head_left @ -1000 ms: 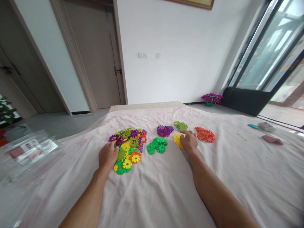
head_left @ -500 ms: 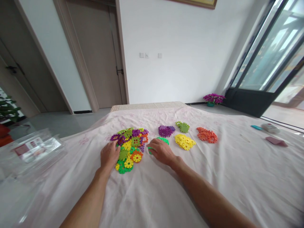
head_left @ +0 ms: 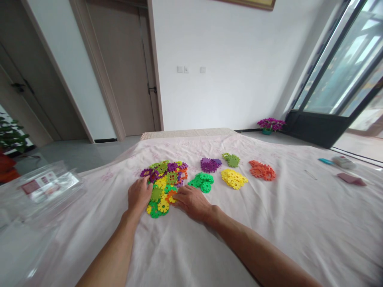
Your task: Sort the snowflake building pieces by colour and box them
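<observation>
A mixed heap of plastic interlocking pieces [head_left: 155, 194] lies between my hands, with purple, orange, yellow, green and olive pieces overlapping. My left hand [head_left: 140, 195] rests against the heap's left edge, fingers loosely bent and partly hidden. My right hand [head_left: 193, 201] reaches to the heap's right edge. Its fingertips are closed at a yellow flower-shaped disc [head_left: 172, 199] lying on an orange piece [head_left: 171, 193]; the exact grip is partly covered. Just beyond that hand is a pile of green flower-shaped discs [head_left: 203, 182].
Single-colour piles sit farther right: purple [head_left: 210, 164], olive green [head_left: 233, 160], yellow [head_left: 233, 179] and orange-red [head_left: 262, 170]. Clear plastic packaging [head_left: 50, 185] lies at the left. A pink cloth-like piece [head_left: 351, 179] and a blue-handled item [head_left: 326, 161] lie far right on the tablecloth [head_left: 284, 223].
My right hand has moved left and nearer, from over the green pile to the mixed heap, uncovering the green discs. My left hand stays at the heap's left side.
</observation>
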Available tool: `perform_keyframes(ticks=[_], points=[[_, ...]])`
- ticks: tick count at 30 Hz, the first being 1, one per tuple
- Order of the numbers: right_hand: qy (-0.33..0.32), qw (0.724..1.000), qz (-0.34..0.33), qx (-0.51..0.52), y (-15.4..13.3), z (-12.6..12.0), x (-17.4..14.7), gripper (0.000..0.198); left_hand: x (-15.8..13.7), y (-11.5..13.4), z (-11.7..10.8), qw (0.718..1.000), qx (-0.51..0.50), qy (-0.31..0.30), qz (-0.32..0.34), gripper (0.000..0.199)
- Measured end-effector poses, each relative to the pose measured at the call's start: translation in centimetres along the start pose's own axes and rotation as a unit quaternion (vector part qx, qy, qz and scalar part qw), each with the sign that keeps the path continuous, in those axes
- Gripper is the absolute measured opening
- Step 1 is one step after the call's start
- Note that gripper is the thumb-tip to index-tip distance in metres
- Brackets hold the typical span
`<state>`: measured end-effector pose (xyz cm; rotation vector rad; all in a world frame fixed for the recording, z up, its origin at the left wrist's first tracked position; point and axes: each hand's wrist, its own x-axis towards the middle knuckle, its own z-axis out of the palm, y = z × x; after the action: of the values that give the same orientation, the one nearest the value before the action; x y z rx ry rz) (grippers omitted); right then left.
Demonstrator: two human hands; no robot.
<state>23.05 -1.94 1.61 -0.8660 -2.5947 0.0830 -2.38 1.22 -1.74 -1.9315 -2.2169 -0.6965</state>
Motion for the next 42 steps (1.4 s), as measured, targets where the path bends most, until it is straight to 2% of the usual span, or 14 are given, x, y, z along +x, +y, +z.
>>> perform_keyframes(ticks=[5, 10, 14, 16, 22, 28, 32, 36, 39, 42], points=[[0.035, 0.999, 0.009, 0.024, 0.6, 0.6, -0.2, 0.029, -0.1, 0.0, 0.0, 1.000, -0.003, -0.003, -0.004, 0.041], [0.123, 0.984, 0.120, 0.044, 3.1, 0.1, -0.4, 0.027, 0.0, -0.1, 0.2, 1.000, -0.002, -0.002, 0.003, 0.041], [0.217, 0.953, 0.209, 0.015, 7.0, -1.5, -1.4, 0.027, 0.1, -0.4, 0.4, 1.000, 0.007, 0.001, 0.008, 0.041], [0.244, 0.936, 0.252, -0.019, 9.2, -2.4, -2.3, 0.027, 0.1, -0.4, 0.4, 1.000, 0.008, 0.004, 0.011, 0.041], [0.241, 0.871, 0.415, -0.104, 14.2, -4.5, -5.3, 0.030, 0.1, -0.5, 0.5, 1.000, 0.003, 0.006, 0.015, 0.041], [0.219, 0.821, 0.512, -0.128, 16.2, -5.1, -7.3, 0.032, 0.1, -0.5, 0.5, 1.000, 0.001, 0.004, 0.013, 0.042], [0.216, 0.810, 0.527, -0.141, 16.4, -5.0, -7.8, 0.032, 0.1, -0.4, 0.4, 1.000, -0.002, 0.000, 0.011, 0.042], [0.228, 0.815, 0.509, -0.154, 16.2, -4.7, -7.6, 0.029, 0.1, -0.4, 0.4, 1.000, -0.006, -0.004, 0.007, 0.041], [0.243, 0.844, 0.455, -0.148, 15.5, -4.4, -6.8, 0.027, 0.1, -0.4, 0.3, 1.000, -0.004, -0.003, 0.008, 0.041], [0.249, 0.896, 0.348, -0.116, 13.9, -4.0, -5.3, 0.026, 0.1, -0.2, 0.1, 1.000, -0.003, -0.003, 0.009, 0.041]])
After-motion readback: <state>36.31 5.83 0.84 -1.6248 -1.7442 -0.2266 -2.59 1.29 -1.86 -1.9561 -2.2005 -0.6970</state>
